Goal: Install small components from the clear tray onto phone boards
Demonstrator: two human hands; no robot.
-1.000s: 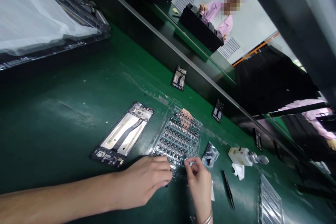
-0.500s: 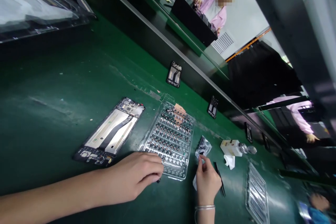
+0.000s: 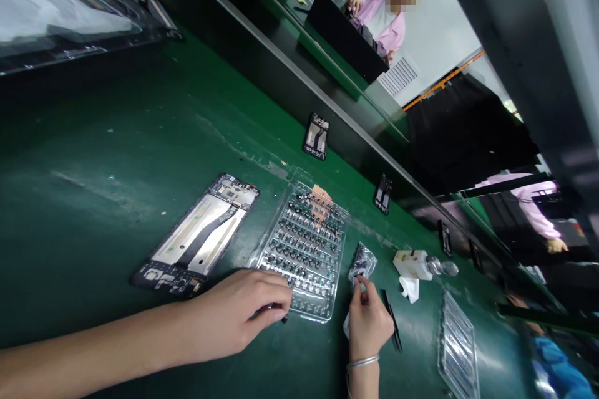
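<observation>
My left hand (image 3: 255, 308) is closed over the near left edge of a clear plastic tray (image 3: 306, 294), which holds rows of small components with metal contacts. A small black part (image 3: 284, 318) shows at its fingertips; most of it is hidden. To the right of the tray, my right hand (image 3: 369, 318) pinches the lower end of a small clear plastic bag (image 3: 364, 260) with dark contents. Black tweezers (image 3: 392, 321) lie beside that hand. An opened phone body (image 3: 201, 234), with its board and flex cable exposed, rests left of the tray.
A white bottle (image 3: 412, 264) lies near a white tissue (image 3: 410, 287). Farther right is another clear tray (image 3: 457, 346). Several phone bodies, one here (image 3: 317, 136), line the far strip. A person in pink (image 3: 393, 28) sits across; a blue sleeve (image 3: 556, 361) shows lower right.
The phone bodies on the far strip have shifted slightly right and toward me. The blue sleeve at lower right has come further into view. My hands have hardly moved.
</observation>
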